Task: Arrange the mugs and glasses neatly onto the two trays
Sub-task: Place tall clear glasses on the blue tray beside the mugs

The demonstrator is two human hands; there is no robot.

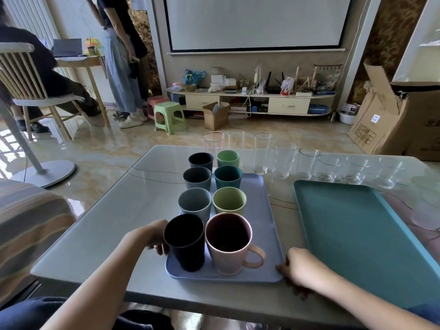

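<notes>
Both hands grip the lavender tray (pixel 266 234): left hand (pixel 152 236) curls round its near-left edge beside the black mug (pixel 184 244), right hand (pixel 297 270) pinches its near-right corner. Eight mugs stand on that tray in two rows; glasses (pixel 283 158) line up beyond it, off the teal tray (pixel 357 234).

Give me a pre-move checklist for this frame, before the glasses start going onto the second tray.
1. Mugs on the lilac tray in two neat columns: ok.
2. Pink mug upright: ok.
3. Teal tray free to receive glasses: ok.
4. Row of clear glasses upright on the table: ok.
5. Left hand and right hand both at the lilac tray's near corners: ok.
6. Far mugs fully inside the tray rim: cannot tell.
</notes>
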